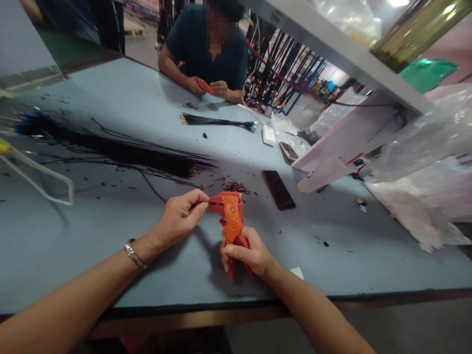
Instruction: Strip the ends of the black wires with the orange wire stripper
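My right hand is wrapped round the handles of an orange and red wire stripper, held upright above the table. Its jaws point left, toward my left hand, whose thumb and fingertips are pinched together at the jaw tip. A thin black wire runs from the pile to that pinch. The large bundle of black wires lies to the left, with copper-coloured ends near the middle. Just behind the tool is a small heap of cut bits.
A dark phone lies right of the tool. Across the table, a person holds a red tool near a smaller wire bundle. A white wire stand is at left; a shelf post and plastic bags stand at right.
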Tool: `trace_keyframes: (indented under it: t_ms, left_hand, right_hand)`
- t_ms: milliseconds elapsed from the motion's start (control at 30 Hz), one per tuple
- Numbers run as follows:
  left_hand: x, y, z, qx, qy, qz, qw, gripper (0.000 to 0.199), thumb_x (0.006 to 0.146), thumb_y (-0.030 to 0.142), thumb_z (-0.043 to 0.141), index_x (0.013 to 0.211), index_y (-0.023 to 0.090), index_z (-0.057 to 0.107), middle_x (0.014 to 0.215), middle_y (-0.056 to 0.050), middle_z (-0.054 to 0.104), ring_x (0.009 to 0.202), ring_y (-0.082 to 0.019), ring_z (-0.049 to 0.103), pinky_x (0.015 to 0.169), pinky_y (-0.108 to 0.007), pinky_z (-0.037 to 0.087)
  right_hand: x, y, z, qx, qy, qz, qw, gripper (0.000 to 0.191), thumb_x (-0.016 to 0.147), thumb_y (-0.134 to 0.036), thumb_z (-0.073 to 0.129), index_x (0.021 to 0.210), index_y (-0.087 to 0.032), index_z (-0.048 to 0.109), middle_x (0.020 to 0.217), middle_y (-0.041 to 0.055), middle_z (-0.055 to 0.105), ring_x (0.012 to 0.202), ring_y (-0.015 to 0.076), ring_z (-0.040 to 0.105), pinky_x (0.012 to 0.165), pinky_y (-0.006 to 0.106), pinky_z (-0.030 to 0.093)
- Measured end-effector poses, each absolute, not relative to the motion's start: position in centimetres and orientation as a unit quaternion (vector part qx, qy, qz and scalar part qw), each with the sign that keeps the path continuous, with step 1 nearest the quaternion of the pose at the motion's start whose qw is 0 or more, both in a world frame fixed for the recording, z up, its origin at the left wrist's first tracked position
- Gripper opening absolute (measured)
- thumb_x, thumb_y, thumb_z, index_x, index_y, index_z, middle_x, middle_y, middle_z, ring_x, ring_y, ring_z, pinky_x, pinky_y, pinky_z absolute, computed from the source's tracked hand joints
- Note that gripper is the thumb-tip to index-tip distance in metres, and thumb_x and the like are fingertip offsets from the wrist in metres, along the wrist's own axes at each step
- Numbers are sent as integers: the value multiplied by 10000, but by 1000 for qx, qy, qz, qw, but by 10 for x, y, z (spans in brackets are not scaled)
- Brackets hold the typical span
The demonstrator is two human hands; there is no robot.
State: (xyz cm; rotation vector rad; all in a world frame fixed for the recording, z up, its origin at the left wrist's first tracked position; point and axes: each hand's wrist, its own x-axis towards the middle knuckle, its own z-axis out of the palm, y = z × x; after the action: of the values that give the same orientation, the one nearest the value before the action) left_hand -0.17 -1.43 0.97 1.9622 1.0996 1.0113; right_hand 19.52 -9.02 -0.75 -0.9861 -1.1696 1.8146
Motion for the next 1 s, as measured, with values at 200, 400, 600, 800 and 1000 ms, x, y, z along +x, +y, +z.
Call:
trace_keyframes:
  t_ms: [200, 400, 600, 800, 1000]
  left_hand:
    - [1, -11, 7, 736, 444, 378, 343, 225, 854, 351, 487, 769, 173, 595, 598, 33, 541, 560, -120, 465, 565, -208, 390]
    - [4, -9, 7, 720, 462, 382, 349, 252, 840, 377, 489, 760, 165, 598, 613, 18, 550, 567, -125, 470, 559, -217, 385]
    - [2, -6, 7, 679, 488, 400, 375, 240, 805, 390, 542, 767, 164, 612, 591, 32, 513, 547, -114, 440, 524, -207, 360]
    - [2, -6, 10, 662, 476, 412, 407, 252, 782, 405, 563, 729, 161, 595, 598, 25, 521, 554, -113, 446, 532, -213, 364]
    - [4, -10, 12, 675, 467, 408, 399, 230, 782, 387, 551, 717, 170, 585, 603, 27, 532, 563, -114, 452, 549, -217, 368]
  right_hand:
    - [192, -85, -9, -402, -440, 703, 387, 383, 727, -434, 764, 746, -163, 494, 484, -58, 520, 351, 86, 501, 321, 167, 405]
    - [198, -84, -8, -360, -384, 738, 423, 323, 731, -359, 747, 846, -152, 527, 586, -30, 579, 415, 118, 569, 372, 207, 449]
    - [210, -83, -1, -315, -350, 723, 506, 320, 765, -308, 682, 1021, -170, 549, 815, 23, 632, 671, 184, 668, 588, 324, 554]
    - [213, -81, 1, -380, -389, 719, 432, 371, 764, -325, 727, 1043, -158, 547, 858, 34, 647, 719, 188, 683, 600, 315, 567]
    - [207, -80, 6, -393, -402, 738, 372, 471, 725, -387, 765, 1059, -145, 539, 842, 37, 648, 695, 178, 681, 577, 292, 565]
